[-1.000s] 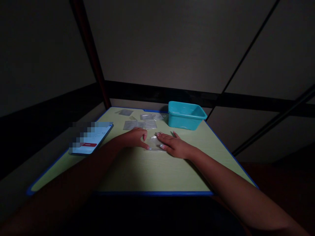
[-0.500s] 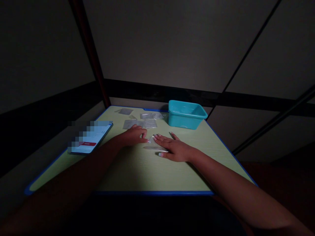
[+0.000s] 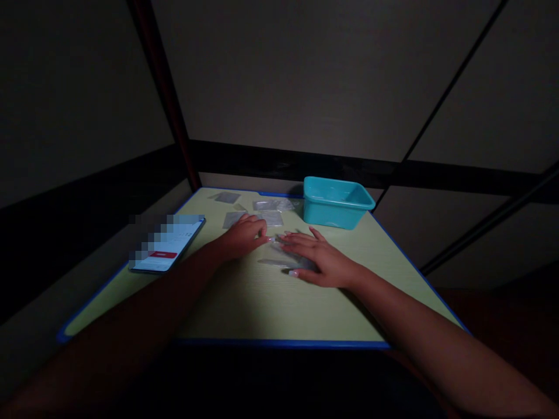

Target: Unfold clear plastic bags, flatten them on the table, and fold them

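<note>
A clear, flat plastic bag (image 3: 283,256) lies on the pale yellow-green table (image 3: 279,311). My right hand (image 3: 323,260) rests over the bag's right part, fingers spread and palm down, hiding some of it. On the bag's far left edge is the thumb of my left hand (image 3: 247,236), stretched to the right and holding it there. The other fingers of that hand are curled in. Behind my left hand are more flat clear bags (image 3: 271,219), partly covered by it.
A turquoise plastic bin (image 3: 335,212) stands at the back right. At the left edge lies a phone (image 3: 174,243) with its screen lit. Further thin packets (image 3: 227,198) are near the table's back edge, and a panelled wall (image 3: 279,87) rises behind.
My left thumb has slid along the bag's far edge, away from me. My right hand's fingers have lifted and spread slightly, and more of the bag shows. The view has shifted a little.
</note>
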Demonstrator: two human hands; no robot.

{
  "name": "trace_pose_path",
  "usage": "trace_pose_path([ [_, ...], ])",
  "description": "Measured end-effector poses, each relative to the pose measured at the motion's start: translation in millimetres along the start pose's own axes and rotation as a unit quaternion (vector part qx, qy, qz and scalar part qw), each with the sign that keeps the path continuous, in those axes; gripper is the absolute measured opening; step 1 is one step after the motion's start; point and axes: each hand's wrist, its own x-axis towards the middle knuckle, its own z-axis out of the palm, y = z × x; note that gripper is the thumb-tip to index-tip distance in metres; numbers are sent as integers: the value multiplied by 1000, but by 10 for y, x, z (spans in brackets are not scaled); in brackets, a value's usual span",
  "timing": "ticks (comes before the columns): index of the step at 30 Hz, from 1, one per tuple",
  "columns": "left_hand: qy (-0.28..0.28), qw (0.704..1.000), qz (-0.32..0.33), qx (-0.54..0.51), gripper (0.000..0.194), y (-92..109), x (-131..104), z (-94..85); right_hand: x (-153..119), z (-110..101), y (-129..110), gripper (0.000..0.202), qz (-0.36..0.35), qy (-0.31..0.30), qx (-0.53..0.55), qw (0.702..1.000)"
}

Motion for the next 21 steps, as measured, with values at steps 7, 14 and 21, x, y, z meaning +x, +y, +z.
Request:
trace_pose_path([
  [7, 13, 992, 83, -89, 19, 136, -11, -7, -20, -34, -114, 30, -35, -36, 70, 996],
  [14, -29, 989, 90, -118, 25, 95, 7, 60, 8, 46, -82, 36, -23, -61, 95, 993],
  [21, -54, 989, 73, -119, 26, 54, 30, 96, 5, 78, -15, 36, -29, -28, 157, 987],
])
